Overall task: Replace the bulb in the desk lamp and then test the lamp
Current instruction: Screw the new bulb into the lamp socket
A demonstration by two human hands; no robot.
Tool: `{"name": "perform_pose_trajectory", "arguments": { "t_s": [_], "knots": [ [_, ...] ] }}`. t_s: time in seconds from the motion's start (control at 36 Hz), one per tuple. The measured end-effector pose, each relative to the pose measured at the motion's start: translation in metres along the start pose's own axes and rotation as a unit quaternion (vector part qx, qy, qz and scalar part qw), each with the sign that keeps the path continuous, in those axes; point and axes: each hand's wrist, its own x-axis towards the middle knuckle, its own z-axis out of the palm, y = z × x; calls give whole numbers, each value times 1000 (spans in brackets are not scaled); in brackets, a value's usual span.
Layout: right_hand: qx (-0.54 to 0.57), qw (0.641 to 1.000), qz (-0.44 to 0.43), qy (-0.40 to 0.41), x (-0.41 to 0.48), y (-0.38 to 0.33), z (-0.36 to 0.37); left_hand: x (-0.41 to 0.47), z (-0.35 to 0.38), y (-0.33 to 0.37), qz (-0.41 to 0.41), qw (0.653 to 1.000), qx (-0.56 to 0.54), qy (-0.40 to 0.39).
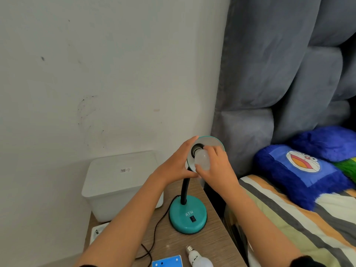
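A teal desk lamp stands on the wooden bedside table (pixel 215 239), its round base (pixel 187 216) bearing a black rocker switch (pixel 193 219). The black gooseneck rises to the teal shade (pixel 211 141), which tilts toward me. My left hand (pixel 176 163) grips the shade's left rim. My right hand (pixel 215 166) holds a frosted white bulb (pixel 202 159) whose base sits at the dark socket (pixel 197 148); I cannot tell how far in it sits. A second white bulb (pixel 198 258) lies on the table near the front edge, screw cap pointing away.
A white lidded plastic box (pixel 119 182) stands behind the lamp against the wall. The lamp's black cord (pixel 154 234) loops across the table toward a white power strip (pixel 98 231). A blue box (pixel 167 262) lies at the front. A bed with blue plush pillows (pixel 300 174) adjoins on the right.
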Motion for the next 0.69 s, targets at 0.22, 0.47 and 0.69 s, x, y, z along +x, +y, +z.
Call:
{"name": "perform_pose_trajectory", "arguments": {
  "t_s": [0.22, 0.47, 0.69],
  "knots": [
    [50, 995, 68, 45, 1, -6, 11, 1, 2, 2, 5, 1000, -4, -1],
    [119, 988, 73, 61, 0, -6, 17, 1, 0, 0, 7, 1000, 5, 2],
    [-5, 998, -62, 13, 0, 7, 0, 2, 1, -4, 2, 1000, 5, -1]
  ]
}}
